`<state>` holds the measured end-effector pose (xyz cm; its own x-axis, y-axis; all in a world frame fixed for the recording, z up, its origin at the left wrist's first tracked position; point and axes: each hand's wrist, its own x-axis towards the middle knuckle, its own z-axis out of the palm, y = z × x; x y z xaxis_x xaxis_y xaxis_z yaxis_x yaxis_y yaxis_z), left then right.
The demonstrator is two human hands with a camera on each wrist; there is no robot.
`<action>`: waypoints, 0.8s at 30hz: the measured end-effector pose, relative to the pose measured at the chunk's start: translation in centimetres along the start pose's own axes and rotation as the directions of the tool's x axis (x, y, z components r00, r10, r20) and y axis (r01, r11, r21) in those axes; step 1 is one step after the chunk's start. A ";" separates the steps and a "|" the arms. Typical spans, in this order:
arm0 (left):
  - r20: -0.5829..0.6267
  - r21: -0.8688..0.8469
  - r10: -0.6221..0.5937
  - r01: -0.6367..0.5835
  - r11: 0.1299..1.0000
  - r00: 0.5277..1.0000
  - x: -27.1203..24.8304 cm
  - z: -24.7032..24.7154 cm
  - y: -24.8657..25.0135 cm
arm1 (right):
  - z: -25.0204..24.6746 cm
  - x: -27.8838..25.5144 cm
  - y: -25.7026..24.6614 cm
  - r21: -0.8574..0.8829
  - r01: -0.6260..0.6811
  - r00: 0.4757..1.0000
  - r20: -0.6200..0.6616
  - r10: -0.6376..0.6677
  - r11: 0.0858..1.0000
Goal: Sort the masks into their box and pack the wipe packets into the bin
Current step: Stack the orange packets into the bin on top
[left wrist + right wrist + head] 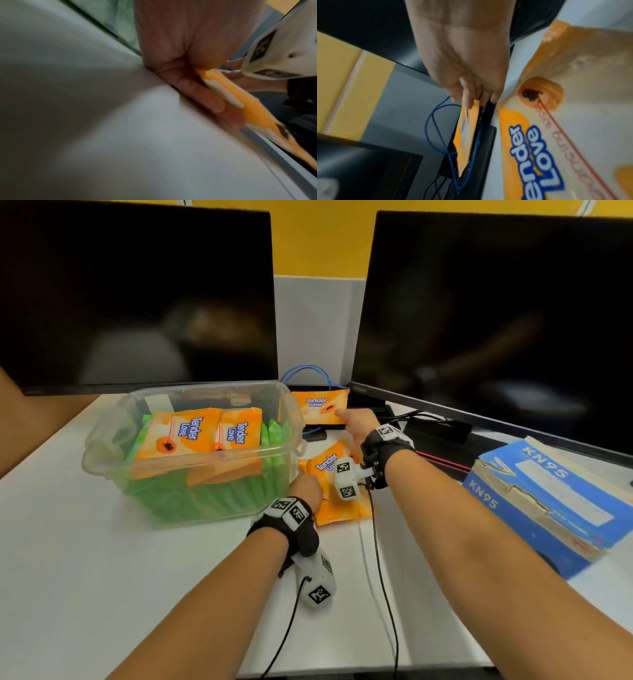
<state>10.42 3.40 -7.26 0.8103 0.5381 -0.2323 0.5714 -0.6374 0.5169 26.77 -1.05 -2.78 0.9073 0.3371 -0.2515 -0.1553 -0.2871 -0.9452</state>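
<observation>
A clear plastic bin point(102, 446) at the left holds several orange and green wipe packets. One orange wipe packet point(342, 508) lies flat on the table just right of the bin. My left hand point(306, 486) grips its near-left edge, thumb on top and fingers curled beneath point(214, 102), with the packet point(254, 108) slanting away to the right. A second orange packet point(320, 405) stands upright at the back between the monitors. My right hand point(346, 417) pinches its right edge, thumb and fingers point(469, 100) on either side of the packet point(467, 135). The blue KN95 mask box point(548, 501) sits at the right.
Two dark monitors point(137, 296) stand along the back of the white table point(85, 577). Blue and black cables point(308, 371) and a black device lie behind the upright packet. Wrist-camera cords trail over the table near me.
</observation>
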 end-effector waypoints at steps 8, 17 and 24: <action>0.133 -0.414 -0.033 0.086 0.906 0.991 -2.9 -0.9 0.2 | -5.3 -7.2 -3.0 0.014 0.304 0.928 -0.230 -0.293 0.953; 0.317 -0.735 -0.054 0.281 0.617 0.947 -7.9 -2.5 -3.1 | -7.4 -13.6 2.9 -0.726 0.035 0.997 0.068 0.021 0.686; 0.212 -0.690 -0.074 0.203 0.694 0.974 -8.5 -2.4 -4.9 | -5.3 -15.4 6.6 -0.756 0.034 0.992 0.107 0.072 0.654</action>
<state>0.45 3.27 -5.88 0.7747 0.4548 -0.4393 0.4715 0.0474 0.8806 13.84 -12.91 -3.99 0.8467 0.4094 -0.3399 0.2247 -0.8541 -0.4690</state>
